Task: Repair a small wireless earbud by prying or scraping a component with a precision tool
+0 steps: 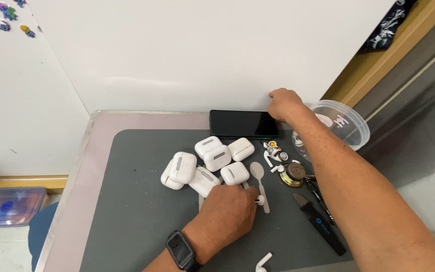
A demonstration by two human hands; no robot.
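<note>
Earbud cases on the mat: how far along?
Done: nothing looks finished; seven white earbud cases sit shut in a pile. In hand: left hand pinches an earbud; right hand touches the phone. Left: loose earbud at the mat's edge.

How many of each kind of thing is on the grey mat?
White earbud cases: 7
Loose white earbuds: 3 that I can tell
Phone: 1
White plastic spoon: 1
Black pry tool: 1
Round brass piece: 1
Total: 14
</note>
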